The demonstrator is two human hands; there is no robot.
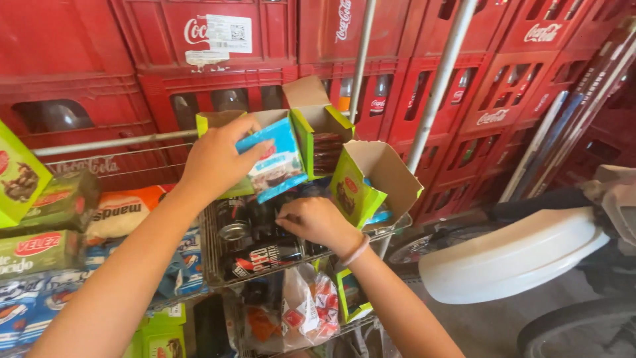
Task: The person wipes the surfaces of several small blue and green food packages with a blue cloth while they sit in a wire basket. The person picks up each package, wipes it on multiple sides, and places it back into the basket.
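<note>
A wall of stacked red bottle crates [218,59] is filling the whole background, some of them showing bottles through their openings, and two pale metal poles [440,79] are slanting up across it. To the right, a white rounded mudguard-like shell [510,255] and part of a dark wheel [576,331] are sitting just beside the wire rack [218,265], which is carrying the goods in several tiers. On the rack's left, green cartons [40,252] and blue-and-white packets [26,311] are lying packed together, while a green cardboard display box [371,179] with its brown flaps standing open is resting on the top tier. Below it, dark cans and wrapped packs [265,255] are crowding the middle tier. The left hand [215,159] is holding a small blue snack packet [278,166] up in front of the open box, fingers and thumb closed around its left edge. The right hand [318,222] is reaching down to the middle tier, its fingertips curled together on something among the dark packs; what they are pinching I cannot tell, since the hand is hiding it. Judging by this, the stocking step is in hand: the blue packet is hovering just short of a slot. The next move seems to be calling for a clear gap, a level approach past the flaps, and a gentle release so neighbouring packs are not being pushed over.
</note>
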